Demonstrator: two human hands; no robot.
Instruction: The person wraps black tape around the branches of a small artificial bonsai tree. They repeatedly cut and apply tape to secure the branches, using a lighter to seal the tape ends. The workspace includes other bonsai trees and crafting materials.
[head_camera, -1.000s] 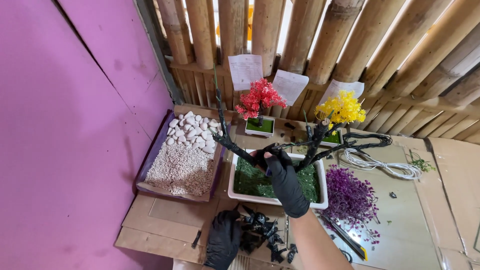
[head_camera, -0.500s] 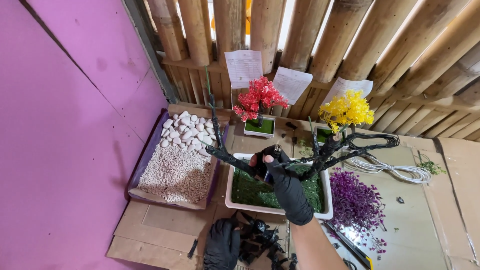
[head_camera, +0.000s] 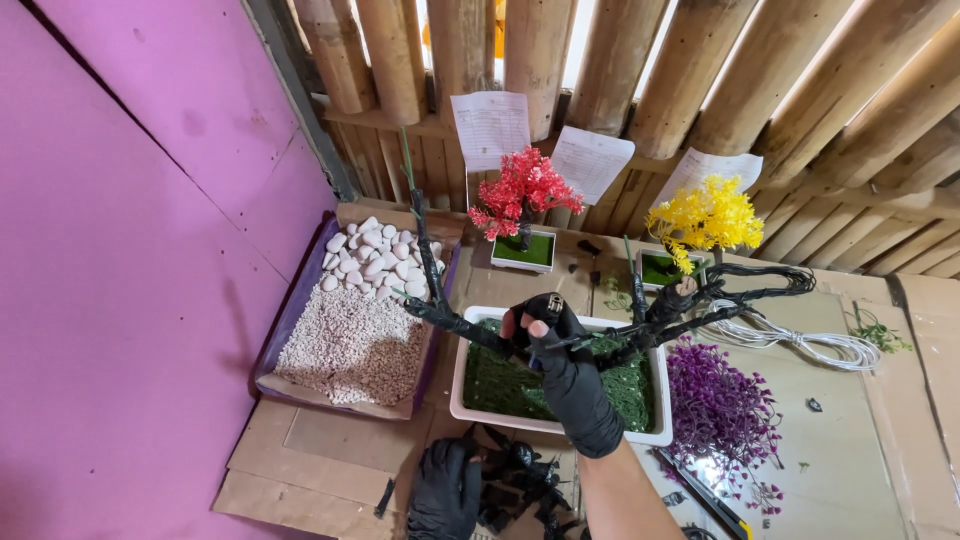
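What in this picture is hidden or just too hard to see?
- Left hand, head view: fingertips lost among the black pieces, so any grip is unclear.
- Right hand: whether the black trunk stands in the white planter is hidden behind it.
- Paper sheets on the bamboo wall: print too small.
- Yellow-handled tool: cut off by the bottom edge.

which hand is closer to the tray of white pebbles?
Left. The left hand rests just below the pebble tray; the right hand grips the black tree frame over the white planter.
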